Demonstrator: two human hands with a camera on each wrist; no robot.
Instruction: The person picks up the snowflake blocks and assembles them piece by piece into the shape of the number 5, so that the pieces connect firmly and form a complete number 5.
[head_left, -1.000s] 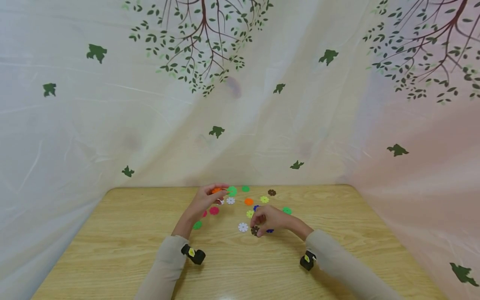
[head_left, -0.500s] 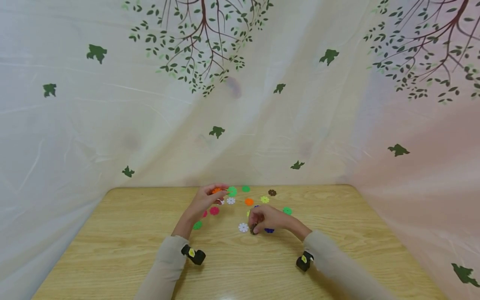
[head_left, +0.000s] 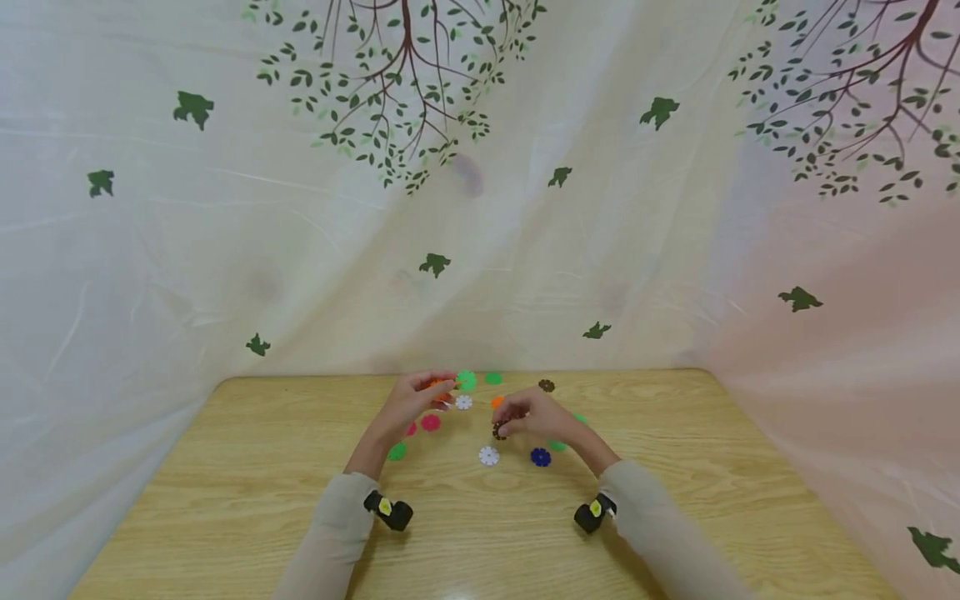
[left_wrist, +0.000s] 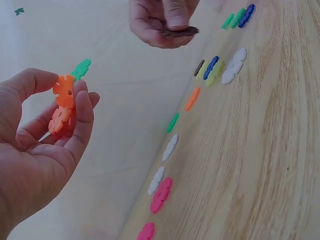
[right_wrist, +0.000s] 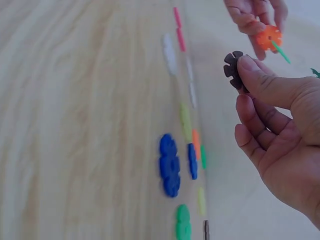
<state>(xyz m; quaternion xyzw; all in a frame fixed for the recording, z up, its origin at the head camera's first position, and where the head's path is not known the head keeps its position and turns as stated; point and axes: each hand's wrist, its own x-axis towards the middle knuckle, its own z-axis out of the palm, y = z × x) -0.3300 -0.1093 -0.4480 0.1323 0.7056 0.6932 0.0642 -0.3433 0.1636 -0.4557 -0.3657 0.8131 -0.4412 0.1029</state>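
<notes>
- Joined orange and green flower-shaped discs (left_wrist: 61,95) were held up above the far part of a wood-grain table (head_left: 480,533), left of centre. In the head view their long axis ran roughly sideways, green end pointing right; in the left wrist view it slanted upward from orange to green. The right wrist view showed the green piece edge-on beside an orange face.
- The left hand (head_left: 411,398) pinched the orange part between thumb and curved fingers.
- Near that wrist a loose green disc (head_left: 397,451) lay flat, then a pink disc (head_left: 431,422) and a white disc (head_left: 464,402).
- Around the middle, a second white disc (head_left: 489,456) lay nearer the person.
- The right hand (head_left: 534,410) pinched a brown disc (right_wrist: 231,70) between thumb and finger, its other fingers loosely bent. The disc was apart from the joined pieces, edge-on to the left wrist camera.
- Rightmost lay a dark blue disc (head_left: 541,457), another brown disc (head_left: 546,386) by the far edge, and another green disc (head_left: 557,446).
</notes>
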